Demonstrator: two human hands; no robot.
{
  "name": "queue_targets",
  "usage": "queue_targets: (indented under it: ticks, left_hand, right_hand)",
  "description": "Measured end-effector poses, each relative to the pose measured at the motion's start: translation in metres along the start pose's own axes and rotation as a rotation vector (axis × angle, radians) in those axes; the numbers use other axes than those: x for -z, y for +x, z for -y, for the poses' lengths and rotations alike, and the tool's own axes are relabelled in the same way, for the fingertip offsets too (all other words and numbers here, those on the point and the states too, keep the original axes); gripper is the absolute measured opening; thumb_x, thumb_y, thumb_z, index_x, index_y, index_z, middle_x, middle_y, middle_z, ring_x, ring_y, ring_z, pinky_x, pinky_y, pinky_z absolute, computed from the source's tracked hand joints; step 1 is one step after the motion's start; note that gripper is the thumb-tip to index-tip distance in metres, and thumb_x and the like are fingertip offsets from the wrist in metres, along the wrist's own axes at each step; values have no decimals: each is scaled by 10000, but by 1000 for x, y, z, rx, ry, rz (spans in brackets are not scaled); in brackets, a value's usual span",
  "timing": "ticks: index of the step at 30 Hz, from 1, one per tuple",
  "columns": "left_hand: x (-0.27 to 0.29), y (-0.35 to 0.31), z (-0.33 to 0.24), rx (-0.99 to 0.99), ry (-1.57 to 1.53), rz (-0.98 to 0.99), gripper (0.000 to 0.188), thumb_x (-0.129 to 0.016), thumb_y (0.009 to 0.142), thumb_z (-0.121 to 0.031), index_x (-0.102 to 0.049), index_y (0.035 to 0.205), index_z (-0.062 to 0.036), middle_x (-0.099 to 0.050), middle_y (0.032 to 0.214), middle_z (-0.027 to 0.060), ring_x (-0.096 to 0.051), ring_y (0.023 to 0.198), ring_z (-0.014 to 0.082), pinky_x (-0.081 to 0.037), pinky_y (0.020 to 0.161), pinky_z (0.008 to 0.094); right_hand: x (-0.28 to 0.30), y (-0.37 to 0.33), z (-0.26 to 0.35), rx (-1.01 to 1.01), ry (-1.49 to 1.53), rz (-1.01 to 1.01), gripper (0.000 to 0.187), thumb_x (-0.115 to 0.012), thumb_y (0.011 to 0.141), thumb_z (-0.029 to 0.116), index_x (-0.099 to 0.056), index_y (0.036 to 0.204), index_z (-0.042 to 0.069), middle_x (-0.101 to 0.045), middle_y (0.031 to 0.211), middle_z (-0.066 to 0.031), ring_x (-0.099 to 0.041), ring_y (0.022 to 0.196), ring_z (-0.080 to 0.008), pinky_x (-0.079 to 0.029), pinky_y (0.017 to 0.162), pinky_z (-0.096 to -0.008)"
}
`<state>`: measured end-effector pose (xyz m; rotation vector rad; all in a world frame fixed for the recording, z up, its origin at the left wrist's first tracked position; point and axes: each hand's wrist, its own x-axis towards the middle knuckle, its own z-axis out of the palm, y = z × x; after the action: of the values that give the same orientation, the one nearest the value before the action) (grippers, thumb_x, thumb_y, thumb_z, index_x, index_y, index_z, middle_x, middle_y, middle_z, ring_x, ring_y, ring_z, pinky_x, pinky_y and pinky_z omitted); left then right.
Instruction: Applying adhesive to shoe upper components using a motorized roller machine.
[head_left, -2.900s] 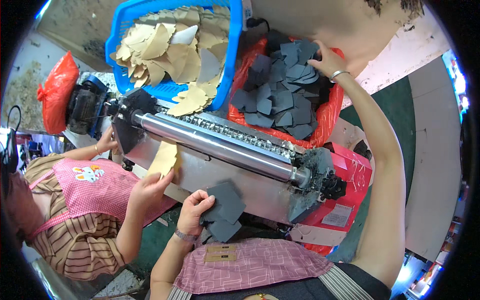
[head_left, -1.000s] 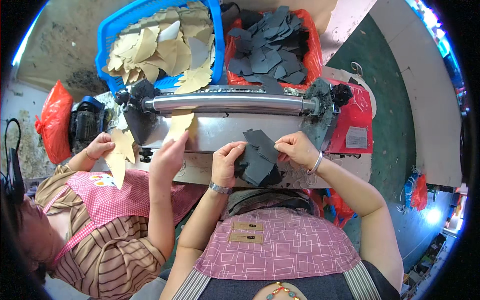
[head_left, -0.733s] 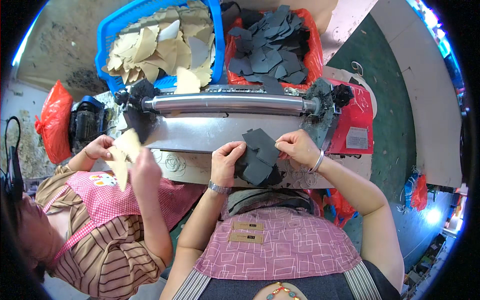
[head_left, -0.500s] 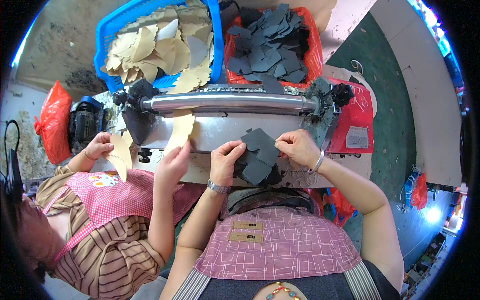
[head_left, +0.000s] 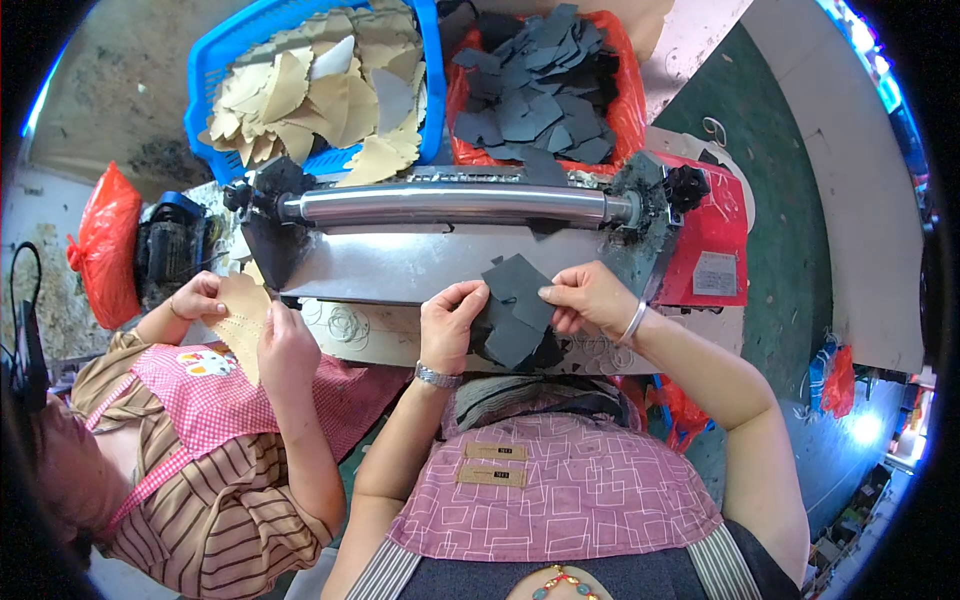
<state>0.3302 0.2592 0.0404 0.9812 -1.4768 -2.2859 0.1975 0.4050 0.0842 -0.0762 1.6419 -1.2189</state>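
Note:
My left hand (head_left: 449, 322) pinches the left edge of a small stack of dark grey sheet pieces (head_left: 515, 312), cut with notched corners, in front of the machine. My right hand (head_left: 592, 298), a bangle at its wrist, has thumb and finger closed at the right edge of the top piece. Beyond my hands lies the machine's steel roller (head_left: 450, 205). Another dark grey piece (head_left: 543, 172) runs beneath the roller, its tip showing on my side. Whether the stack rests on anything is hidden.
At my left a co-worker in a pink checked apron (head_left: 225, 395) holds cream scalloped pieces (head_left: 240, 325). Beyond the roller stand a blue basket (head_left: 205, 100) of cream pieces and a red-bag-lined container (head_left: 627, 100) of dark grey pieces. The machine's red end housing (head_left: 715, 235) is at the right.
A dark grey piece has come partly through under the roller toward me. My right fingers shifted slightly left on the stack. The co-worker drew a cream piece away from the roller to their other hand.

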Motion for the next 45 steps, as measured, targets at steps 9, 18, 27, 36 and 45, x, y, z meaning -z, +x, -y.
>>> queue_targets:
  ticks: [9, 18, 27, 36, 45]
  left_hand:
    - [-14, 4, -5, -197, 241, -32, 133, -602, 754, -113, -603, 790, 15, -575, 727, -6, -490, 645, 39, -407, 586, 172]
    - [-3, 2, -2, 88, -86, 102, 122, -583, 749, -95, -596, 812, 9, -576, 701, 0, -515, 625, 52, -425, 567, 192]
    - [16, -17, -52, -346, 875, 538, 125, -571, 668, -67, -602, 778, -18, -614, 761, 106, -596, 711, 225, -458, 646, 267]
    - [12, -4, -37, -243, 736, 976, 141, -579, 646, -60, -595, 770, 4, -587, 952, 165, -569, 914, 219, -442, 761, 269]
    - [7, 3, -17, -130, 327, 116, 148, -587, 722, -80, -599, 825, 26, -580, 706, 2, -498, 655, 52, -414, 612, 193]
  right_hand:
    - [-12, -2, -19, 288, -184, 57, 138, -547, 792, 165, -537, 800, 28, -580, 755, -35, -545, 648, -81, -436, 527, -189]
    - [-2, -5, -15, 191, -77, -26, 104, -565, 724, 115, -607, 752, 24, -565, 598, -32, -544, 541, -115, -442, 508, -239]
    - [28, -15, 4, 846, -811, 143, 63, -519, 681, 93, -508, 682, 31, -558, 795, -103, -546, 809, -257, -427, 664, -339]
    - [27, -28, -5, 501, -648, 621, 52, -525, 735, 59, -500, 732, 14, -543, 806, -76, -550, 814, -195, -446, 715, -292]
    - [3, 20, -6, 106, 393, -174, 162, -532, 794, 187, -510, 808, 27, -551, 700, -50, -566, 551, -132, -459, 463, -224]
